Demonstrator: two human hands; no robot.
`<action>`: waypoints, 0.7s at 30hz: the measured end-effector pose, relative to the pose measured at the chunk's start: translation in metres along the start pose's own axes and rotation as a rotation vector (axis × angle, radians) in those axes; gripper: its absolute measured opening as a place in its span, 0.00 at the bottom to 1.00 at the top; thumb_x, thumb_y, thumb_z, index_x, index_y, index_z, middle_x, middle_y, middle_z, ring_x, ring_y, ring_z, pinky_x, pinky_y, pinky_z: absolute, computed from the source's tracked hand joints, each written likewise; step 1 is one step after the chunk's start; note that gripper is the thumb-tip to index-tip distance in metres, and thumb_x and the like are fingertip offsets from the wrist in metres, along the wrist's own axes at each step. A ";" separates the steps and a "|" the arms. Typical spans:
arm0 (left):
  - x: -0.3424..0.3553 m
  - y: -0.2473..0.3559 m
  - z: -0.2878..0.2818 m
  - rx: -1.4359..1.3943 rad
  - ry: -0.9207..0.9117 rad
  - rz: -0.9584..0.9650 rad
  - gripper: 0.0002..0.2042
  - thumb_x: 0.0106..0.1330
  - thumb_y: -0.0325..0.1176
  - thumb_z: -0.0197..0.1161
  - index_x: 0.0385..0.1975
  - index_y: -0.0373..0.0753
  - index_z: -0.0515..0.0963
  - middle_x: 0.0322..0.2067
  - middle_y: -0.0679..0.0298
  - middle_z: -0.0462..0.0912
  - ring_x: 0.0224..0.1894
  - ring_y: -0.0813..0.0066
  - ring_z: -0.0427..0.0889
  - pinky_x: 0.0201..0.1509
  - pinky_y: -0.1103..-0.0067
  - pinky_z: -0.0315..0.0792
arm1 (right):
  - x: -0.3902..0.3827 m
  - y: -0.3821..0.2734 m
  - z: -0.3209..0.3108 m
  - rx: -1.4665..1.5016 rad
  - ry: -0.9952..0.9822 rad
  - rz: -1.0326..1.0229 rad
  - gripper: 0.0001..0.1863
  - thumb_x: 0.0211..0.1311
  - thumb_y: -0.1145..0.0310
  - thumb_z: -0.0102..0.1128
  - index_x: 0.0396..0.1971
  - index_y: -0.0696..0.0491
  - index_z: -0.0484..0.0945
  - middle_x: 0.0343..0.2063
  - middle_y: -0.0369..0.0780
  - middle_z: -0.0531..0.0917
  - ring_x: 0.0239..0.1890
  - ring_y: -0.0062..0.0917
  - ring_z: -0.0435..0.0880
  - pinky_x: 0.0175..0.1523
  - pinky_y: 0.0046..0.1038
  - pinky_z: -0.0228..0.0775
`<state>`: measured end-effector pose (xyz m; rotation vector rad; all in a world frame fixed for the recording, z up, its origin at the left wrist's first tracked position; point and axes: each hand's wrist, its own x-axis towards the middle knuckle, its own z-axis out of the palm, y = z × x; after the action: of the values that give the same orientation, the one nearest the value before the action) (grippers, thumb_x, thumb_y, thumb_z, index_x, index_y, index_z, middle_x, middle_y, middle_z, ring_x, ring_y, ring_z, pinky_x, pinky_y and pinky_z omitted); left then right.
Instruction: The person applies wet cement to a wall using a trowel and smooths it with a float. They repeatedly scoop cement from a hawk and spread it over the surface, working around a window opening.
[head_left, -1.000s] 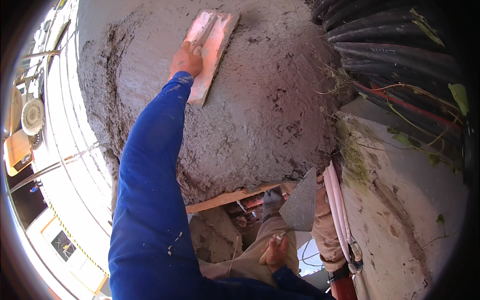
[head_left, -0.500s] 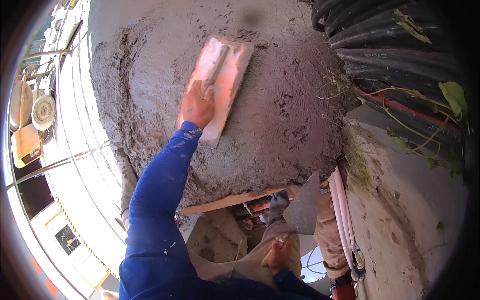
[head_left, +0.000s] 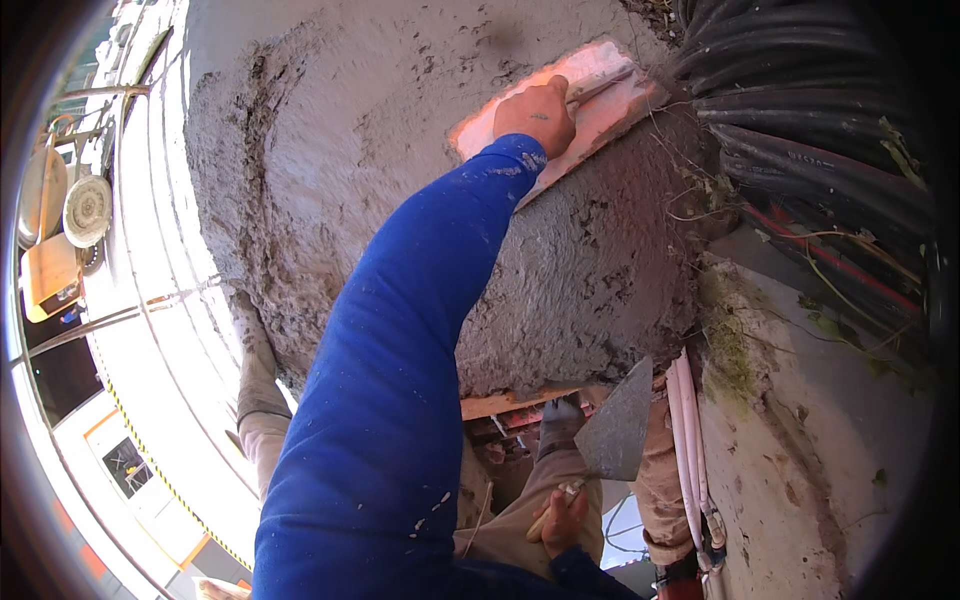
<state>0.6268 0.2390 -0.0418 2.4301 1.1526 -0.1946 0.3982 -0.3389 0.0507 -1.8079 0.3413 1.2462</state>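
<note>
My left hand point(head_left: 537, 118), at the end of a blue sleeve, is closed round the handle of a pinkish-orange plastering float point(head_left: 606, 62). The float lies against wet grey mortar point(head_left: 370, 110), slanting up to the right, close to the black cables. Low in the view, my right hand point(head_left: 566, 522) is closed on the pale handle of a pointing trowel point(head_left: 616, 425). The trowel's grey pointed blade tilts upward, apart from the mortar. My left sleeve hides part of the mortar and its lower edge.
Thick black cables point(head_left: 800, 105) bundle at the upper right, with vines among them. A concrete ledge point(head_left: 800, 400) and pale pipes point(head_left: 686, 430) run down the right. A wooden board point(head_left: 520, 402) edges the mortar. Brown-trousered leg point(head_left: 660, 480) stands near the pipes.
My left hand has moved the float up and right across the mortar, and the float has turned to a flatter slant. The right hand keeps hold of the trowel, almost in place.
</note>
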 end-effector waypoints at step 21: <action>-0.004 -0.238 -0.018 -0.239 0.428 -0.438 0.30 0.72 0.51 0.63 0.67 0.38 0.76 0.58 0.40 0.83 0.63 0.42 0.81 0.69 0.60 0.74 | -0.001 -0.007 0.002 0.021 -0.026 -0.010 0.20 0.73 0.53 0.62 0.46 0.54 0.68 0.24 0.38 0.77 0.20 0.27 0.81 0.28 0.31 0.75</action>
<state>0.4418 0.3764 -0.1025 2.0339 1.7757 0.3323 0.4003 -0.3336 0.0550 -1.7721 0.3294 1.2538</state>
